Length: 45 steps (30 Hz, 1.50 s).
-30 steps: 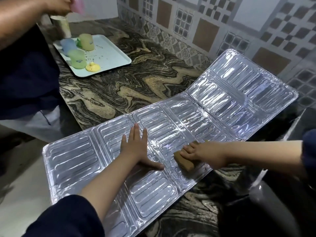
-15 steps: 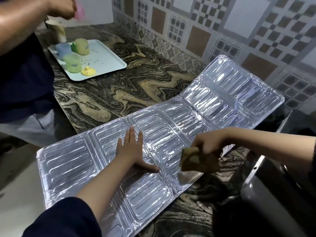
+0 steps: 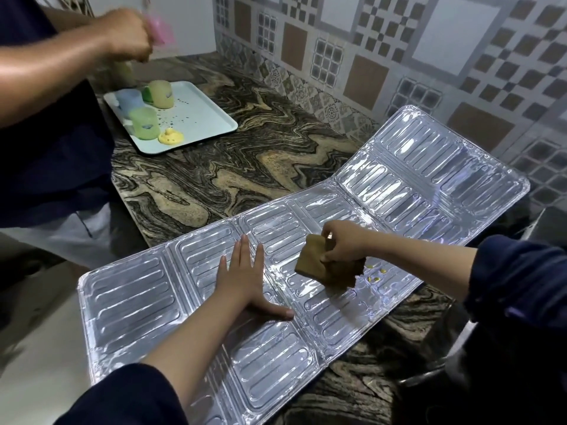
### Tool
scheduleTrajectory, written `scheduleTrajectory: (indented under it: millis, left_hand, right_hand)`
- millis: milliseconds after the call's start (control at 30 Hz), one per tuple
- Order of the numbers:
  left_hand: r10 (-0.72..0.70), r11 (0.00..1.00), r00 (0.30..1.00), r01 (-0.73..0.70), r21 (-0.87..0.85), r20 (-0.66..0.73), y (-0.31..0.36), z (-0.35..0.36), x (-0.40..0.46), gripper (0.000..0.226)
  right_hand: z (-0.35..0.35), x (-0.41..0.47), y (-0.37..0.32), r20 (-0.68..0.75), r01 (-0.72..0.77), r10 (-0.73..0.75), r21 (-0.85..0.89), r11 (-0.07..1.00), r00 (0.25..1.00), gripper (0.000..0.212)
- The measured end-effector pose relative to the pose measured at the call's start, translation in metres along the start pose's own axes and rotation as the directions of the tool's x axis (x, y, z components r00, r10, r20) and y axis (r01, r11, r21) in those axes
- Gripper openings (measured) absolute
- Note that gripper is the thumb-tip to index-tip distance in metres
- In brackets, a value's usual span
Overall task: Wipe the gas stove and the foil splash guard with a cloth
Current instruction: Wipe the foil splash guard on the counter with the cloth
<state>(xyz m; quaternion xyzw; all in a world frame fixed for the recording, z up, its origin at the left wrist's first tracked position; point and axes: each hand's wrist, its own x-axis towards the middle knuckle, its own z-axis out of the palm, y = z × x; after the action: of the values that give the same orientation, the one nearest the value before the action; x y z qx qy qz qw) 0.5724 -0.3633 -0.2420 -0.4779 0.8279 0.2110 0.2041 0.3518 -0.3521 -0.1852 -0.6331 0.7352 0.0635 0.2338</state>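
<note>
The foil splash guard (image 3: 132, 305) lies unfolded across the marbled counter, its right end bent up against the tiled wall. My left hand (image 3: 244, 280) presses flat on its middle panel, fingers straight and thumb spread. My right hand (image 3: 343, 243) pinches a brown cloth (image 3: 319, 263) and holds it lifted just above the foil. Small yellow specks (image 3: 376, 276) sit on the foil right of the cloth. The gas stove is only a dark edge (image 3: 503, 348) at the lower right.
Another person stands at the left, an arm (image 3: 61, 59) reaching over the counter with something pink in the hand. A pale tray (image 3: 211, 118) with several coloured cups sits at the back left. The guard's left end overhangs the counter edge.
My right hand has lifted the cloth off the foil and turned it, uncovering yellow specks. My left hand has stayed pressed in place. The other person's hand has moved right over the tray.
</note>
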Motion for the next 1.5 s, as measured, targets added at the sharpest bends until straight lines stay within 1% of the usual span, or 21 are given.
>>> scheduleTrajectory:
  millis: [67,133,200,267,367,433,500,533,567,600,667,767,900,967,1033,1100,1133,1233,1300,1400,1500]
  left_hand:
    - [0.003,1.0,1.0,-0.003,-0.008,-0.002,0.0,0.001,0.0,0.158]
    - [0.006,1.0,1.0,-0.006,-0.012,-0.006,0.0,0.002,0.001,0.158]
    - [0.003,1.0,1.0,-0.003,-0.014,-0.012,-0.001,0.003,0.002,0.158]
    - [-0.001,1.0,1.0,0.001,-0.017,-0.012,-0.002,0.003,0.002,0.159]
    - [-0.003,1.0,1.0,0.003,-0.018,-0.003,-0.002,0.005,0.002,0.159]
    - [-0.002,1.0,1.0,0.002,-0.015,-0.001,-0.002,0.005,0.002,0.159]
    - [0.002,1.0,1.0,-0.002,-0.016,-0.007,-0.002,0.005,0.002,0.159]
    - [0.004,1.0,1.0,-0.004,-0.018,-0.01,-0.002,0.005,0.002,0.159]
    - [0.005,1.0,1.0,-0.006,-0.019,-0.012,-0.001,0.004,0.003,0.158]
    - [0.006,1.0,1.0,-0.006,-0.02,-0.013,0.0,0.004,0.002,0.158]
    - [0.005,1.0,1.0,-0.005,-0.021,-0.015,0.001,0.003,0.002,0.158]
    - [0.002,1.0,1.0,-0.003,-0.022,-0.022,0.0,0.003,0.002,0.158]
    - [-0.001,1.0,0.999,0.001,-0.018,-0.036,-0.002,0.004,0.002,0.159]
    - [0.001,1.0,0.999,-0.001,-0.021,-0.038,-0.001,0.005,0.002,0.159]
    - [0.004,1.0,0.999,-0.005,-0.021,-0.046,0.0,0.005,0.003,0.158]
    - [0.006,1.0,0.999,-0.007,-0.018,-0.051,0.0,0.005,0.003,0.159]
    - [0.005,1.0,0.999,-0.006,-0.016,-0.048,0.0,0.005,0.003,0.158]
    - [-0.001,1.0,0.999,0.001,-0.006,-0.037,-0.001,0.007,0.003,0.158]
    - [-0.003,1.0,0.999,0.003,0.0,-0.04,-0.002,0.008,0.002,0.158]
    - [-0.001,1.0,0.998,0.001,-0.003,-0.061,0.0,0.007,0.003,0.158]
    - [-0.003,1.0,0.996,0.004,0.006,-0.084,0.001,0.003,0.005,0.158]
  right_hand:
    - [-0.004,-0.004,0.002,0.047,-0.115,0.107,0.222,0.968,0.993,0.057]
    - [-0.012,-0.009,0.003,0.18,-0.237,0.173,0.446,0.863,0.968,0.053]
    - [-0.023,-0.011,0.004,0.219,-0.266,0.17,0.548,0.793,0.961,0.04]
    - [-0.033,-0.012,0.0,0.154,-0.221,0.16,0.615,0.757,0.975,0.025]
    - [-0.04,-0.01,-0.007,-0.024,-0.088,0.134,0.642,0.762,0.991,0.025]
    - [-0.034,-0.008,-0.011,-0.274,0.122,0.024,0.502,0.856,0.962,0.025]
    - [-0.022,-0.008,-0.012,-0.481,0.38,-0.235,0.229,0.896,0.844,0.02]
    - [-0.014,-0.007,-0.012,-0.496,0.492,-0.408,0.046,0.869,0.767,0.018]
    - [-0.006,-0.005,-0.009,-0.415,0.552,-0.558,-0.148,0.821,0.718,0.02]
    - [0.002,-0.002,-0.007,-0.261,0.555,-0.632,-0.314,0.77,0.73,0.027]
    - [0.018,0.001,-0.005,-0.008,0.48,-0.564,-0.514,0.711,0.826,0.046]
    - [0.026,-0.004,-0.008,0.148,0.406,-0.385,-0.478,0.779,0.911,0.071]
    - [0.028,-0.01,-0.019,0.147,0.333,-0.299,-0.451,0.828,0.943,0.081]
    - [0.023,-0.005,-0.026,0.135,0.363,-0.338,-0.431,0.826,0.931,0.06]
    - [0.004,0.005,-0.034,0.032,0.368,-0.386,-0.385,0.847,0.922,0.029]
    - [-0.018,0.019,-0.04,-0.088,0.368,-0.418,-0.334,0.868,0.904,0.009]
    - [-0.028,0.028,-0.043,-0.152,0.379,-0.444,-0.326,0.866,0.883,0.009]
    - [-0.038,0.055,-0.044,-0.214,0.385,-0.505,-0.426,0.819,0.836,0.027]
    - [-0.029,0.07,-0.041,-0.128,0.366,-0.49,-0.509,0.779,0.863,0.049]
    - [-0.007,0.079,-0.033,0.095,0.324,-0.342,-0.622,0.713,0.935,0.076]
    - [-0.001,0.074,-0.021,0.144,0.339,-0.322,-0.618,0.709,0.936,0.08]
